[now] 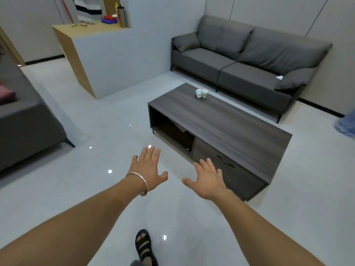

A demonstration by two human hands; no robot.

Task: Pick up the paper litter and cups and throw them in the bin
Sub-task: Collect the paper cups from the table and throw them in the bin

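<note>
Two small paper cups stand close together at the far end of a dark wooden coffee table (pixel 230 123): one lying tilted (pixel 198 93), one upright (pixel 204 93). A white scrap of paper (pixel 279 77) lies on the grey sofa's right seat by the cushion. My left hand (pixel 148 167), with a silver bangle on the wrist, and my right hand (pixel 207 177) are stretched out over the floor, palms down, fingers spread, holding nothing. Both hands are well short of the cups. No bin is in view.
A grey two-seat sofa (pixel 240 60) stands behind the table. A white and wood counter (pixel 99 54) with bottles and boxes on top is at the back left. Another grey sofa (pixel 23 127) is at the left edge. My sandalled foot (pixel 144 246) is on the glossy floor.
</note>
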